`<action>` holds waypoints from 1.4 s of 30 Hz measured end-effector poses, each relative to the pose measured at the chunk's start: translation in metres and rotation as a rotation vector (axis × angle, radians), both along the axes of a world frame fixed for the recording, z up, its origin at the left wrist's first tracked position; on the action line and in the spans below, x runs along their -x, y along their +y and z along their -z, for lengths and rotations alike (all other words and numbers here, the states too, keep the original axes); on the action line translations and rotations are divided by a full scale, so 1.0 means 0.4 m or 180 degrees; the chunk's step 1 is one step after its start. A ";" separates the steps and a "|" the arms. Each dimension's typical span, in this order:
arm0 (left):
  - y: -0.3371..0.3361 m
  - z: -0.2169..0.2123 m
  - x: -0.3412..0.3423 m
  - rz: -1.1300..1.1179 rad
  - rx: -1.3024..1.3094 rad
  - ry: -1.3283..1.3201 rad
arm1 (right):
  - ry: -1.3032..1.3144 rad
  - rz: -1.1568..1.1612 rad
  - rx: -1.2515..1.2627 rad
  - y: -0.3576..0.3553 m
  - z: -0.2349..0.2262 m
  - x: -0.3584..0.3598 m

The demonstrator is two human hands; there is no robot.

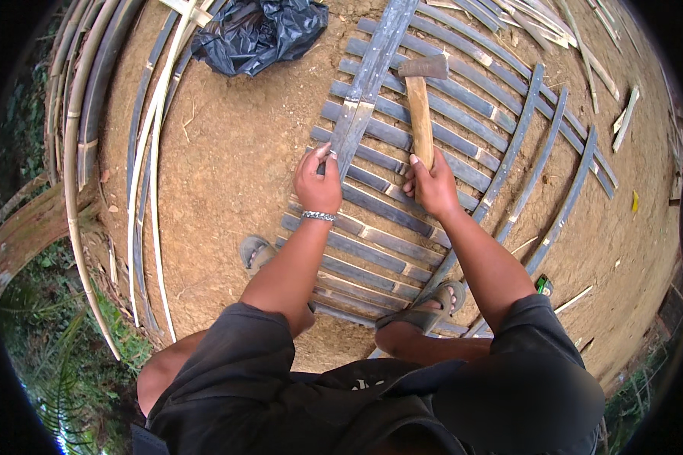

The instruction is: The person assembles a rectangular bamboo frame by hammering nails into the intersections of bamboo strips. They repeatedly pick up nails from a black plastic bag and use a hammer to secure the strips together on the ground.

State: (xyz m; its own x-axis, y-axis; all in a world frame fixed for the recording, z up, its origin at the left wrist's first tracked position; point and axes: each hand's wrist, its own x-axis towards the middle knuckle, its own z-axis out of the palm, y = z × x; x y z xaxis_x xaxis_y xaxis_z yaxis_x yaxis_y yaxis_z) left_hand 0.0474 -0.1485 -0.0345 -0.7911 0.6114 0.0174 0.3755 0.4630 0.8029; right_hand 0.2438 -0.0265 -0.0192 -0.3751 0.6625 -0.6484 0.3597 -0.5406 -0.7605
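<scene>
My right hand grips the wooden handle of a hatchet, whose worn metal head points away from me above the slats. My left hand is closed in a pinch beside the near end of a pair of long dark bamboo strips; what its fingertips hold, if anything, is too small to make out. Those strips lie lengthwise across a frame of dark split-bamboo slats. Spaced side by side, the slats run crosswise over longer bamboo strips on the right.
A black plastic bag lies on the bare soil at the far left. Long bamboo poles and pale strips curve along the left side. Split pieces are scattered at the far right. My sandalled foot is on the frame's near part.
</scene>
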 end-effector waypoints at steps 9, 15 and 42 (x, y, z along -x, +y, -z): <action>0.013 0.002 0.016 0.0337 -0.0262 0.0085 | -0.0055 -0.0002 0.0000 0.003 -0.004 0.005; 0.029 -0.003 -0.017 0.0429 0.0047 0.0667 | -0.0089 0.0004 -0.0024 0.003 -0.006 0.005; 0.059 0.034 -0.039 0.0602 0.0510 0.1291 | -0.0251 -0.0026 0.0244 0.029 -0.139 -0.165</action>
State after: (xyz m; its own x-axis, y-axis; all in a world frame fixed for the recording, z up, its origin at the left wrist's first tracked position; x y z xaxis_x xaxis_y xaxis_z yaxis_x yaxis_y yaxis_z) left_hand 0.0629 -0.1247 -0.0481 -0.6145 0.7643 0.1956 0.7336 0.4623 0.4981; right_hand 0.3099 -0.0149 0.0364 -0.3261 0.6069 -0.7247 0.4213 -0.5930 -0.6862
